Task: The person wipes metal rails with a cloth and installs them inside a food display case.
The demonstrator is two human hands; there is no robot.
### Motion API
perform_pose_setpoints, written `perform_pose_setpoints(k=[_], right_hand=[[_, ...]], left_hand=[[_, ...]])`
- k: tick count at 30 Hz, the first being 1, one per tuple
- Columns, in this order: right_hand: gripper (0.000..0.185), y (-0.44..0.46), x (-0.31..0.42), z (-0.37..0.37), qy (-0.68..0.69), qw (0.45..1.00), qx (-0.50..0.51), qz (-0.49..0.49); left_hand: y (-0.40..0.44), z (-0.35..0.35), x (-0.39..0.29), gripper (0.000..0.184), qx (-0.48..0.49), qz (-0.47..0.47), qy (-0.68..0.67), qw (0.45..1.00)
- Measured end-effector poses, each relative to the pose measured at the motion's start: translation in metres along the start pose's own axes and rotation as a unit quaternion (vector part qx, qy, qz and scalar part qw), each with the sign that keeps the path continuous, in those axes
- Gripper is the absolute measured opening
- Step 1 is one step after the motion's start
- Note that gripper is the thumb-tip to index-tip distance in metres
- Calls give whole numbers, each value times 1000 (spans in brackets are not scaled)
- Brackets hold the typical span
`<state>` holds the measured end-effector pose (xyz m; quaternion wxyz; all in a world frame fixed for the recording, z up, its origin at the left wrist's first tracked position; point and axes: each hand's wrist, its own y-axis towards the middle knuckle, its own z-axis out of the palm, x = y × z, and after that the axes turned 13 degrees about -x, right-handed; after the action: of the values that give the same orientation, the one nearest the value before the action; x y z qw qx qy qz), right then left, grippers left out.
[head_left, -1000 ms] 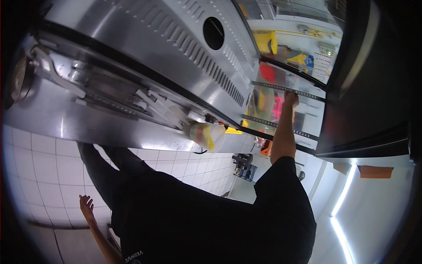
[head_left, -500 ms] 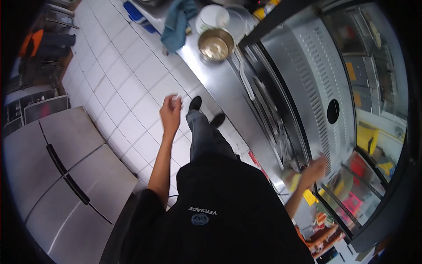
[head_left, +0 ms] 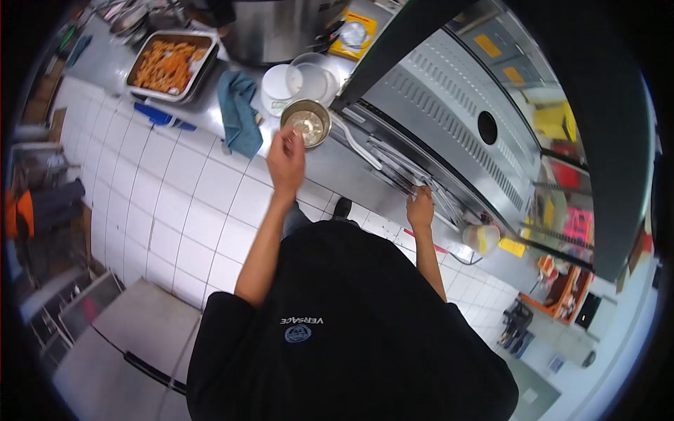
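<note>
My left hand (head_left: 286,167) is raised in front of the small metal pot (head_left: 307,123), its fingers curled together around something pale and too small to make out. The pot has a long light handle (head_left: 358,145) and stands on the steel counter. Farther right, my right hand (head_left: 420,208) is at the long metal utensils (head_left: 397,165) lying along the foot of the glass cabinet. Its fingers are bent together at their edge, and what they pinch is too small to tell. A clear tub with yellow contents (head_left: 481,238) stands to the right of this hand.
Left of the pot are a teal cloth (head_left: 239,112), a tray of orange-brown food (head_left: 167,65) and white round lids (head_left: 282,82). A large steel cooker (head_left: 274,31) stands behind. The cabinet's raised dark door (head_left: 618,154) hangs at the right.
My right hand has come down from inside the cabinet to the utensils. My left hand has risen towards the pot. The view has swung left, bringing the food tray and cooker into sight.
</note>
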<state>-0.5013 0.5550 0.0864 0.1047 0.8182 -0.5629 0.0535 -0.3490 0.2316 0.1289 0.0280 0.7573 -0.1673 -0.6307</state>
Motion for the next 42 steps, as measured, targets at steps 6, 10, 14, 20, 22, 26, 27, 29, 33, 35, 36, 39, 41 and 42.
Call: perform_pose_setpoints(k=[6,10,14,20,22,26,27,29,33,35,36,39,41,42], right_hand=[[22,-13,-14,7,-5,997,-1,-72],[19,-13,-30,11,58,995,-5,-87],[19,-10,-36,12,59,991,-15,-115],[28,-18,-46,9,79,988,-18,-135],[35,-24,-51,18,84,981,-43,-170],[36,-33,-50,19,95,980,-36,-173],[36,-37,-46,17,93,982,-40,-160],[37,-38,-40,15,91,985,-47,-139],[34,-35,-47,9,73,986,-22,-147],[33,-30,-48,10,109,981,3,-162],[33,-28,-53,18,114,981,2,-159],[32,-15,-62,23,154,972,39,-174],[31,-11,-61,19,141,975,113,-129],[31,-15,-56,14,145,974,115,-132]], left_hand=[[-67,14,2,17,303,-78,-76,947],[-76,20,16,26,444,-100,0,890],[-101,43,52,37,540,-181,33,821],[-142,89,47,48,580,-339,-10,740],[-159,107,43,48,563,-413,-35,715],[-178,138,26,43,429,-469,15,772],[-180,140,23,37,376,-480,37,792],[-180,142,25,37,393,-482,40,782],[-186,150,23,37,366,-529,22,765],[-182,149,22,37,357,-540,31,761],[-182,148,23,37,356,-538,36,763],[-182,155,24,45,365,-531,30,764],[-182,160,25,40,386,-540,40,747],[-184,161,27,40,381,-540,41,749]])
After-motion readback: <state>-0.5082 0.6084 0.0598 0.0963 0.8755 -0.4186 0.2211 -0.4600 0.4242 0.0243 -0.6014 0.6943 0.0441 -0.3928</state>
